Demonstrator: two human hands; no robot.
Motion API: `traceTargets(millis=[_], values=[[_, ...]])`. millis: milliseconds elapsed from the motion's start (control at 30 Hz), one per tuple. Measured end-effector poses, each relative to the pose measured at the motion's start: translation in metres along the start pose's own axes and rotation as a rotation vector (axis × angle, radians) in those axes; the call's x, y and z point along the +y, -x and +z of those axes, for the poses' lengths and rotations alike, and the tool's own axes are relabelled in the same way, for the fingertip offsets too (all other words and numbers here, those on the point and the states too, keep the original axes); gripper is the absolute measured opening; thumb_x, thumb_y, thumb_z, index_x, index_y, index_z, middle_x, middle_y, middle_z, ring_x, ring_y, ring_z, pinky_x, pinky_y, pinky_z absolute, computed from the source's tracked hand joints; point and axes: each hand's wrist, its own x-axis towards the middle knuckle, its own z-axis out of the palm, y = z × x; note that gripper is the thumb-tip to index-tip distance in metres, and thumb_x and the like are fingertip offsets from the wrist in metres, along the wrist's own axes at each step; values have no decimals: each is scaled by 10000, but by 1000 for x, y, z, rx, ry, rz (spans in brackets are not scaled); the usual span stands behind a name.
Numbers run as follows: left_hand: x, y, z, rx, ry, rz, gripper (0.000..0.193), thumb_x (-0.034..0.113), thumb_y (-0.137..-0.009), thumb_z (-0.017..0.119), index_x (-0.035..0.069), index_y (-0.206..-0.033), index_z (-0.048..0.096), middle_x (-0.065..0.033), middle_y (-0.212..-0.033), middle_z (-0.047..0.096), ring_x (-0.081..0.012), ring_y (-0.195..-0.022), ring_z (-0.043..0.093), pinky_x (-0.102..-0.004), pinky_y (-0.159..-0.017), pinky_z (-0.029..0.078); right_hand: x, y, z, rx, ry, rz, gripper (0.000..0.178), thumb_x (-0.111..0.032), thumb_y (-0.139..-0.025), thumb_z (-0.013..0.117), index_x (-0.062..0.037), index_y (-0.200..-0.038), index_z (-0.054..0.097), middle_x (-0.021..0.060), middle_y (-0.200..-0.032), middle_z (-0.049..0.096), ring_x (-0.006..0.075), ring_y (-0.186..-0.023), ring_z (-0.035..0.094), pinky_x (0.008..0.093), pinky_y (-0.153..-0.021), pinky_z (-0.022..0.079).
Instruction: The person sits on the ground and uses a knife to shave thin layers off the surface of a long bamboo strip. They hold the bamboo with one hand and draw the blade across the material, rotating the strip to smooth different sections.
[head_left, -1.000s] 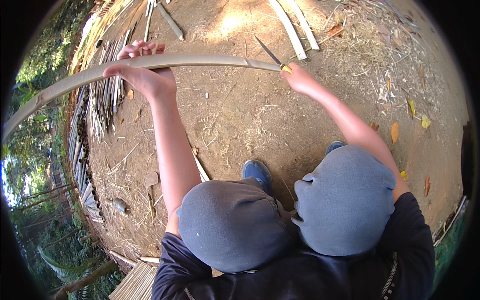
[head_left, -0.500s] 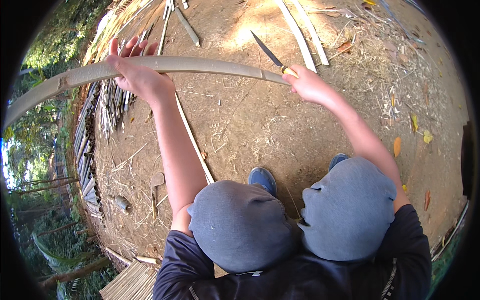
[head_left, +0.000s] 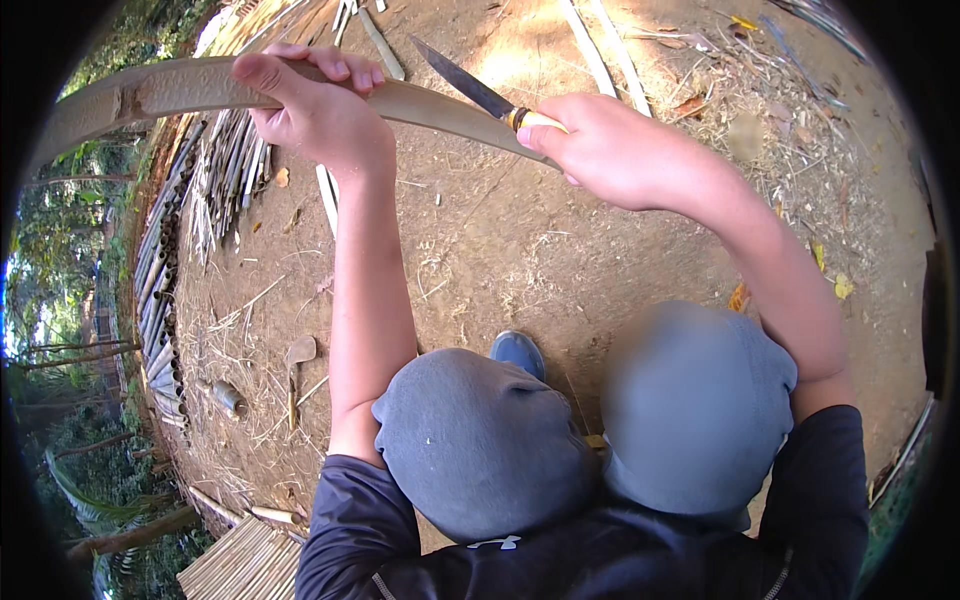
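A long split bamboo strip arcs in from the left, held up off the ground. My left hand grips it near the middle, thumb on the near side and fingers curled over the far edge. In my right hand is a knife with a dark blade and a yellow handle, its tip directed up and left above the strip. The strip's right end reaches under that same hand, where my fingers partly hide it. The blade looks to be just above the strip; I cannot tell whether they touch.
Stacked bamboo poles and thin split pieces lie at the left. Pale strips rest on the ground ahead. A bottle-like object, a flat-headed tool and a slatted bamboo bundle lie lower left. My blue shoe is below.
The left hand has shifted right and up, and its fingers have folded round the strip. My right hand, with the knife and the strip's end, has come left and up, appearing larger.
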Motion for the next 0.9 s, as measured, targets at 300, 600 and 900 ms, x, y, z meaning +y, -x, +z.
traceTargets(millis=[300, 600, 900], values=[[3, 4, 26, 12, 36, 67, 576, 633, -896, 511, 75, -802, 402, -12, -586, 397, -111, -482, 400, -276, -457, 329, -20, 0, 8, -85, 162, 213, 416, -319, -1010, 383, 53, -1053, 563, 160, -785, 619, 271, -701, 614, 435, -714, 485], [1, -1, 22, 70, 29, 40, 558, 611, -913, 505, 78, -797, 388, -7, -597, 385, -106, -482, 383, -268, -455, 332, -24, 8, 17, -50, 83, 117, 386, -266, -1027, 349, 76, -1058, 526, 178, -807, 632, 254, -681, 638, 424, -654, 506], [-2, -5, 13, 91, 24, 37, 552, 602, -920, 492, 78, -783, 383, -10, -583, 385, -117, -472, 383, -276, -457, 334, -27, -3, 16, -33, 152, -19, 382, -256, -1024, 365, 86, -1084, 525, 180, -813, 638, 254, -658, 631, 430, -663, 516]])
